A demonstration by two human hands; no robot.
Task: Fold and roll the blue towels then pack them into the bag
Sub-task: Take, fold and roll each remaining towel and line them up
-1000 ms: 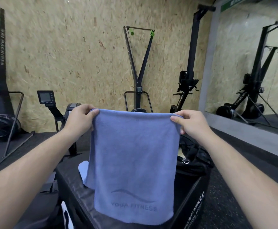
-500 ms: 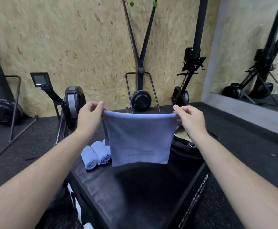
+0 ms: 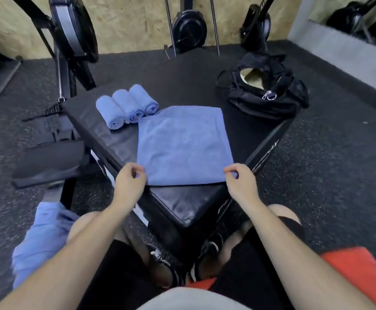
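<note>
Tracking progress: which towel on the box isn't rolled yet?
The flat towel, its near corners pinched by the left hand and right hand; the three rolled towels lie beyond it.

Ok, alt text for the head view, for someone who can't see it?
Left hand and right hand pinch the near corners of a blue towel flat on a black box. Three rolled towels lie far left, an open bag far right.

I'm seeing even, dimmish indoor light, soft shadows, dull sheen on black box (image 3: 183, 206), motion smear toward edges, fisheye bending, generally soft focus.
</note>
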